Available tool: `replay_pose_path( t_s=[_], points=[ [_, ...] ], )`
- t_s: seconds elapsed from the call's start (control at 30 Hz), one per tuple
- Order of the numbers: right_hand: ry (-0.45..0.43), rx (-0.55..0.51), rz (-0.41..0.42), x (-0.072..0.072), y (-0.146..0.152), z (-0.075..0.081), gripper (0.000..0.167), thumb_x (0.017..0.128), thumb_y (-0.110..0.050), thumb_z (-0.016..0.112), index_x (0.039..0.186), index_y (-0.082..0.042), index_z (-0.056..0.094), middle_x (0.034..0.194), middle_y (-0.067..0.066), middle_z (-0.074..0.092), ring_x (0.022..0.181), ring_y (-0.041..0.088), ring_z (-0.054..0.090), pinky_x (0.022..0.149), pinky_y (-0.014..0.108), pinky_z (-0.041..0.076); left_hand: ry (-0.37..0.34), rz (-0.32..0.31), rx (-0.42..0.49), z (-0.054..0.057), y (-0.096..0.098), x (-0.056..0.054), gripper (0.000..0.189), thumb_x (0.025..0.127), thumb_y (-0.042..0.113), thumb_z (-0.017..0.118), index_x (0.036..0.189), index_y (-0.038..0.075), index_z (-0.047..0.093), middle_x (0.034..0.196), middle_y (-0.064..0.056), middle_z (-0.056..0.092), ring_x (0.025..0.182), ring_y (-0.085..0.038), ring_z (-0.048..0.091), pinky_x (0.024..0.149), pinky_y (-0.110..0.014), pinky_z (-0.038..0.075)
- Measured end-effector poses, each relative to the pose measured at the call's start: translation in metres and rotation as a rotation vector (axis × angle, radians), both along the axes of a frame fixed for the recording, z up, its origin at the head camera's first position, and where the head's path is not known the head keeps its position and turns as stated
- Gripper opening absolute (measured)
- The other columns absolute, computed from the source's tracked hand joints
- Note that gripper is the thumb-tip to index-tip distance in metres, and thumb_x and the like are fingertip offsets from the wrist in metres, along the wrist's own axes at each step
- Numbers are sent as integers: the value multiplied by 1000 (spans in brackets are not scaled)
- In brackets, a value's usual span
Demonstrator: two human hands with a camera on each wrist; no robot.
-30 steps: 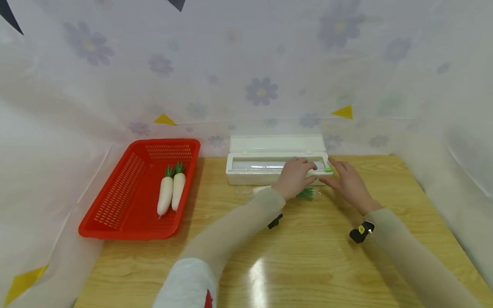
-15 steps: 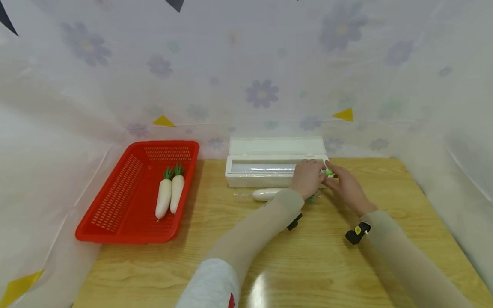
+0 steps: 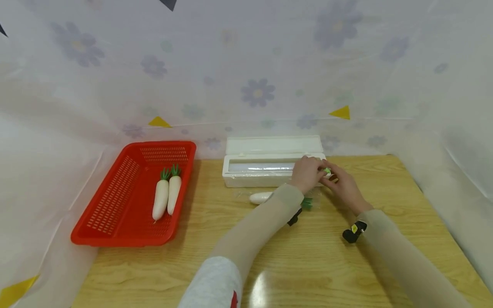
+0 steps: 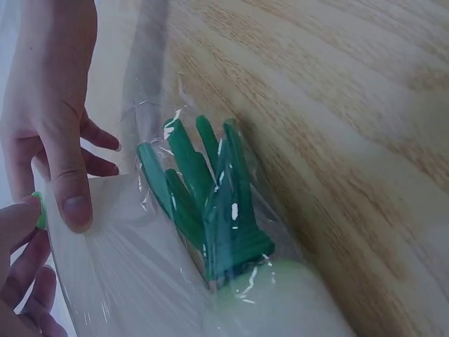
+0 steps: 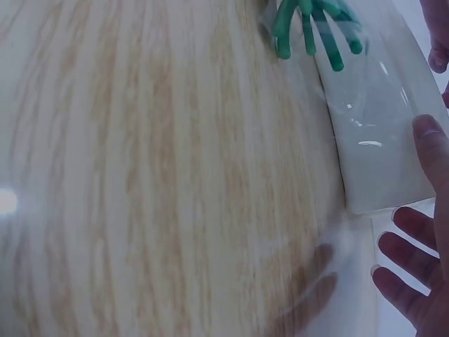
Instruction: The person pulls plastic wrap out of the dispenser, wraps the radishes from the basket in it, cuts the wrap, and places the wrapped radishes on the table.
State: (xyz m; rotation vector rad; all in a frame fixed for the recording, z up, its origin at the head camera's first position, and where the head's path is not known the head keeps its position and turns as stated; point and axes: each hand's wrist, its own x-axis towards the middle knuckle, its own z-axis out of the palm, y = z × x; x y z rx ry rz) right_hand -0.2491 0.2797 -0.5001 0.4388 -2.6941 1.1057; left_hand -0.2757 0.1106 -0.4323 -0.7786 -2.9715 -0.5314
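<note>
A white cling film dispenser lies along the back of the table, lid raised, film roll inside. At its right end my left hand has its fingertips at the small green slide cutter, thumb against it in the left wrist view. My right hand holds that same end, its thumb pressing the front wall and the other fingers around the end. In front lies a white radish under clear film, green leaves to the right; my left forearm hides its middle.
To the left stands a red plastic basket with two white radishes inside. A flower-patterned curtain hangs behind the wooden table and at both sides.
My left hand has moved right along the dispenser to the slide cutter. My right hand has closed in on the dispenser's right end. More of the wrapped radish shows to the left.
</note>
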Motion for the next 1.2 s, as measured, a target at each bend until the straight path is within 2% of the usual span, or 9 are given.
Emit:
replay_pose_path(
  t_s=[0.1, 0.17, 0.3, 0.67, 0.87, 0.93, 1.03, 1.2],
  points=[
    [-1, 0, 1, -2, -1, -2, 59, 103, -17, 68, 157, -9, 45, 140, 27, 58, 99, 43, 67, 83, 60, 55, 30, 7, -12, -2, 1, -3, 24, 103, 37, 66, 123, 29, 77, 104, 13, 74, 92, -9, 57, 90, -24, 46],
    [-4, 3, -1, -3, -2, -3, 59, 103, -19, 68, 156, -10, 46, 139, 27, 58, 100, 43, 67, 83, 60, 55, 46, 10, -26, -3, 1, -5, 20, 102, 38, 67, 115, 30, 80, 101, 14, 74, 90, -9, 56, 89, -25, 46],
    [-16, 9, 0, -3, -3, -4, 59, 103, -22, 69, 156, -11, 47, 135, 25, 61, 99, 41, 67, 81, 59, 54, 37, 8, -50, -3, -3, -7, 17, 102, 39, 66, 103, 31, 81, 99, 15, 74, 90, -10, 55, 88, -27, 45],
    [-22, 45, -10, -4, -6, 2, 66, 100, -30, 73, 157, -12, 46, 121, 21, 69, 97, 34, 67, 77, 50, 53, -13, -28, -74, 5, -18, -11, 20, 102, 39, 66, 114, 33, 81, 108, 17, 75, 99, -8, 56, 95, -29, 45],
    [-36, 56, -20, -4, -8, 7, 66, 99, -32, 74, 156, -13, 47, 94, 14, 71, 82, 28, 67, 72, 42, 50, -49, -70, -73, 13, -28, -16, 19, 103, 35, 67, 112, 29, 82, 108, 14, 77, 95, -7, 63, 93, -30, 48],
    [-37, 55, -28, -4, -7, 8, 66, 99, -30, 74, 156, -12, 47, 88, 12, 70, 77, 25, 65, 69, 39, 48, -62, -87, -62, 15, -33, -18, 18, 102, 33, 68, 110, 26, 83, 105, 13, 78, 91, -6, 66, 91, -30, 50],
    [-52, 59, -39, -3, -3, 10, 68, 99, -32, 74, 157, -12, 45, 88, 11, 68, 76, 24, 63, 68, 38, 47, -78, -114, -52, 19, -44, -21, 17, 102, 31, 69, 107, 23, 84, 101, 11, 78, 89, -6, 67, 89, -29, 51],
    [-100, 72, -42, -4, 4, 9, 71, 100, -39, 70, 161, -14, 41, 93, 13, 69, 82, 27, 64, 75, 44, 49, -121, -155, -13, 20, -72, -24, 18, 101, 29, 70, 107, 19, 83, 101, 7, 79, 92, -8, 69, 88, -26, 52]
  ],
)
